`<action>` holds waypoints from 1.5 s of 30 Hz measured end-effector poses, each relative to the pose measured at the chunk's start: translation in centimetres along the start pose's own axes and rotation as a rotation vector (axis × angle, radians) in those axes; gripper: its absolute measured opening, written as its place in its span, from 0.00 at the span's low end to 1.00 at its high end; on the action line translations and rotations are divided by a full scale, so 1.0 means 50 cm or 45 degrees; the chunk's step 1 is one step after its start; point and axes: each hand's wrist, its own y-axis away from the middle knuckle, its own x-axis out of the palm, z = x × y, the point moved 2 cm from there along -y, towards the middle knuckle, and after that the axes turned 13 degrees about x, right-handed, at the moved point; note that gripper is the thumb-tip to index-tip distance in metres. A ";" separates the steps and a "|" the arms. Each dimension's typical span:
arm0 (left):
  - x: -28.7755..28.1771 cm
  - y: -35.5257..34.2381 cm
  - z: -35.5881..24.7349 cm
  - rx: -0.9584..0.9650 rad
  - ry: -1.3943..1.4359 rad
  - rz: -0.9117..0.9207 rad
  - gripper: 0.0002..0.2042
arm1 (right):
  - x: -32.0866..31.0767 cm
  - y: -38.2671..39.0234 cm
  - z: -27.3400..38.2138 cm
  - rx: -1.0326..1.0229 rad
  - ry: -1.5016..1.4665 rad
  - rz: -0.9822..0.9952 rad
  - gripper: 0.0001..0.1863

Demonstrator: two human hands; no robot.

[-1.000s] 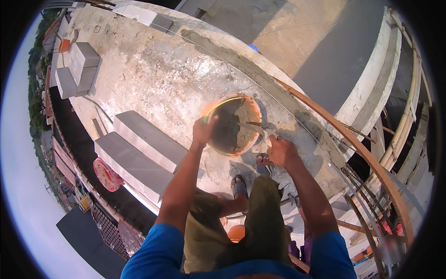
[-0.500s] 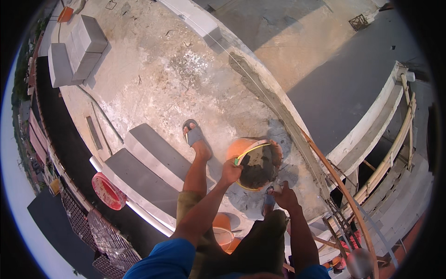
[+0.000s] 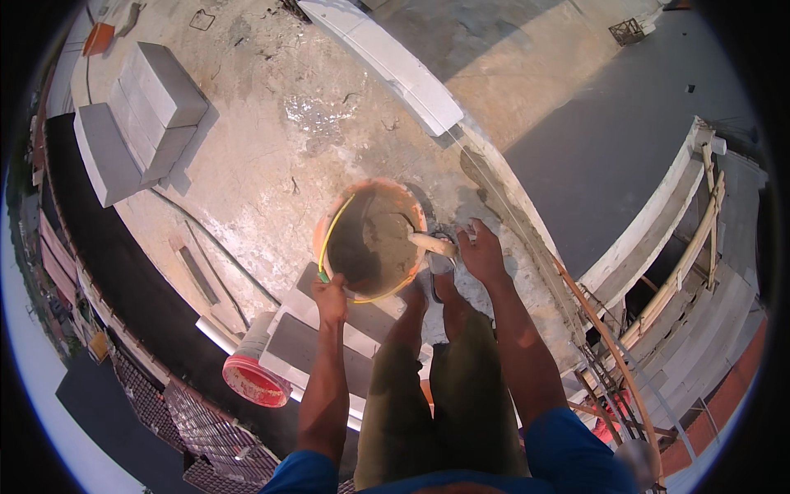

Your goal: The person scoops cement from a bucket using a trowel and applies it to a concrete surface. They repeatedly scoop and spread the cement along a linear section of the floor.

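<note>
A round orange bucket [image 3: 319, 239] of wet grey mortar [image 3: 383, 235] is in front of my legs. My left hand [image 3: 330, 298] is closed on the green grip of its yellow bail handle [image 3: 332, 226], at the bucket's near left side. Over the right rim lies a pale wooden tool handle [image 3: 434, 244]; the tool's other end is hidden in the mortar. My right hand [image 3: 484, 253] is just right of that handle, apart from it, fingers spread and holding nothing.
Grey blocks [image 3: 309, 346] lie by my left leg, beside a red-rimmed bucket [image 3: 257, 383]. More blocks [image 3: 152, 107] stand far left near the roof edge. A string runs along the low block wall [image 3: 395, 58] on the right. Bamboo poles [image 3: 675, 263] are beyond it.
The mortar bucket has moved left and my left hand still grips its handle. My right hand has moved up beside the bucket and opened. A wooden tool handle now shows over the rim.
</note>
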 end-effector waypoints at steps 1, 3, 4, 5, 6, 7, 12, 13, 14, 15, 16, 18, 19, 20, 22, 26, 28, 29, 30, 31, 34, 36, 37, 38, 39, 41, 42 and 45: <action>0.001 -0.063 -0.044 0.062 0.091 -0.129 0.05 | 0.036 -0.069 0.021 -0.139 0.153 -0.111 0.26; -0.018 -0.187 -0.129 -0.035 0.069 -0.175 0.04 | 0.114 -0.224 0.047 -0.384 0.348 -0.234 0.34; -0.069 -0.243 -0.134 -0.027 0.023 -0.167 0.05 | 0.151 -0.274 0.072 -0.489 0.386 -0.216 0.40; -0.123 -0.297 -0.136 -0.021 -0.024 -0.166 0.05 | 0.182 -0.304 0.115 -0.469 0.456 -0.192 0.42; -0.159 -0.362 -0.113 0.193 0.040 -0.232 0.06 | 0.204 -0.345 0.191 -0.491 0.523 -0.174 0.45; -0.104 -0.428 -0.146 0.172 0.239 -0.366 0.06 | 0.196 -0.408 0.247 -0.500 0.540 -0.214 0.47; -0.196 -0.647 -0.178 0.027 0.581 -0.358 0.05 | 0.230 -0.528 0.410 -0.498 0.665 -0.498 0.56; -0.193 -0.682 -0.188 -0.011 0.508 -0.353 0.06 | 0.230 -0.548 0.425 -0.439 0.668 -0.546 0.58; -0.198 -0.713 -0.186 -0.019 0.423 -0.323 0.06 | 0.228 -0.570 0.450 -0.397 0.669 -0.599 0.60; -0.217 -0.743 -0.176 -0.023 0.337 -0.293 0.06 | 0.225 -0.584 0.475 -0.334 0.697 -0.605 0.61; -0.238 -0.773 -0.167 -0.027 0.250 -0.261 0.06 | 0.219 -0.596 0.496 -0.269 0.725 -0.613 0.61; -0.319 -0.837 -0.129 -0.077 0.312 -0.131 0.06 | 0.217 -0.631 0.544 -0.199 0.734 -0.635 0.63; -0.316 -0.857 -0.126 -0.129 0.350 -0.129 0.06 | 0.212 -0.649 0.554 -0.164 0.733 -0.663 0.65; -0.327 -0.869 -0.136 -0.169 0.378 -0.141 0.06 | 0.218 -0.665 0.568 -0.142 0.720 -0.680 0.66; -0.396 -0.885 -0.125 -0.322 0.339 -0.074 0.08 | 0.228 -0.685 0.590 -0.070 0.748 -0.701 0.68; -0.437 -0.925 -0.127 -0.393 0.270 -0.060 0.12 | 0.226 -0.676 0.586 0.014 0.811 -0.728 0.65; -0.531 -0.991 -0.116 -0.349 0.196 0.056 0.15 | 0.246 -0.660 0.613 0.010 0.749 -0.671 0.65; -0.488 -1.011 -0.131 -0.377 0.184 0.145 0.18 | 0.261 -0.638 0.599 0.087 0.776 -0.704 0.63; -0.494 -1.032 -0.148 -0.357 0.154 0.187 0.18 | 0.292 -0.618 0.587 0.137 0.761 -0.715 0.64; -0.510 -1.050 -0.161 -0.347 0.118 0.226 0.18 | 0.327 -0.595 0.564 0.194 0.750 -0.715 0.64; -0.560 -1.115 -0.188 -0.295 -0.035 0.377 0.18 | 0.386 -0.510 0.506 0.331 0.604 -0.562 0.65; -0.539 -1.143 -0.212 -0.284 -0.102 0.433 0.18 | 0.420 -0.449 0.442 0.391 0.541 -0.509 0.66; -0.522 -1.154 -0.221 -0.281 -0.133 0.484 0.17 | 0.430 -0.418 0.399 0.399 0.545 -0.521 0.66; -0.528 -1.165 -0.234 -0.279 -0.181 0.526 0.17 | 0.448 -0.379 0.355 0.406 0.540 -0.516 0.66; -0.560 -1.189 -0.232 -0.273 -0.199 0.573 0.20 | 0.463 -0.342 0.316 0.403 0.551 -0.498 0.64; -0.563 -1.214 -0.238 -0.248 -0.260 0.606 0.22 | 0.463 -0.269 0.222 0.405 0.589 -0.493 0.61; -0.553 -1.223 -0.238 -0.234 -0.287 0.619 0.24 | 0.472 -0.230 0.160 0.447 0.625 -0.491 0.60; -0.613 -1.277 -0.250 -0.316 -0.370 0.557 0.20 | 0.483 -0.117 -0.003 0.488 0.635 -0.444 0.56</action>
